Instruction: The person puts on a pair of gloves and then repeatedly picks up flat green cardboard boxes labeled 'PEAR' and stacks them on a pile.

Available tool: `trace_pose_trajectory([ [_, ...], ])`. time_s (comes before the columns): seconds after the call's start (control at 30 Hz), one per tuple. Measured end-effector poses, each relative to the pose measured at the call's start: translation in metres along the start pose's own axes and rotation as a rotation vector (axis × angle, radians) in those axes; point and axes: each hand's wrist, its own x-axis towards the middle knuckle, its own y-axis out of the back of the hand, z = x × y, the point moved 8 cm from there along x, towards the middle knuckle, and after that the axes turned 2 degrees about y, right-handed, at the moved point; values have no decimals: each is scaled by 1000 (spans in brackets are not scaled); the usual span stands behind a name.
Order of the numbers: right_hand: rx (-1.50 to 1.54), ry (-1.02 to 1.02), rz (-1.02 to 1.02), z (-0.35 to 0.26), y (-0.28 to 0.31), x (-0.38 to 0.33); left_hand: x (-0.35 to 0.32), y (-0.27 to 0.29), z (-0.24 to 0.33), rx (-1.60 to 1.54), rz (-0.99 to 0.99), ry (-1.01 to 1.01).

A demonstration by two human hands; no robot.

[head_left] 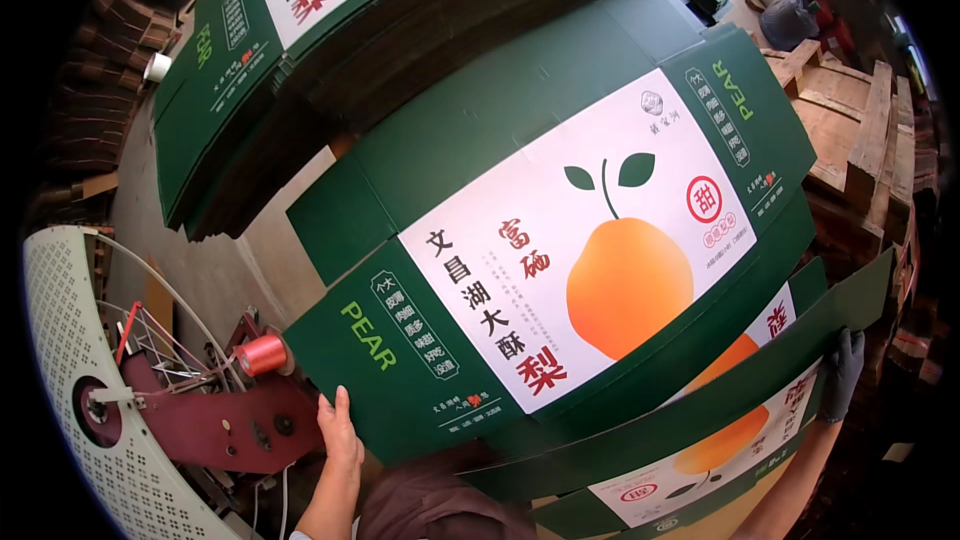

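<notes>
A large flat green carton sheet (450,180) fills the middle, with a white panel showing an orange pear. My bare left hand (342,432) grips its near left edge, the fingertips along the border. At the lower right, my right hand (845,375), in a dark grey glove, is closed over the upper corner of a green carton panel (650,485) whose pear print is upside down. Another printed pear panel (725,365) shows partly between the two. I cannot tell whether these panels join the large sheet.
At the left stands a machine with a pale perforated cover (65,340), a maroon arm (220,427) and a red spool (263,354). A tall stack of green cartons (230,110) rises at the upper left. Wooden pallets (850,120) lie at the right.
</notes>
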Motion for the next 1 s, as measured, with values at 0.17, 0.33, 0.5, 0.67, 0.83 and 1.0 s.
trace_pose_trajectory([
  [0.17, 44, 138, -13, -5, -10, -16, 0, 6, 1, -97, -27, 20],
  [0.33, 229, 28, -33, -18, -26, -45, 5, 5, -1, -89, -77, 26],
  [0.5, 72, -48, -47, -34, -32, -53, 3, 11, 4, 156, 8, -92],
  [0.67, 22, -32, -4, -17, -37, -43, -42, -3, 50, 535, 96, -395],
  [0.83, 9, -101, 27, -6, -41, -43, -49, 29, 40, 653, 171, -252],
  [1.0, 1, -91, -56, 0, -54, -33, -98, -68, 47, 779, -536, -511],
])
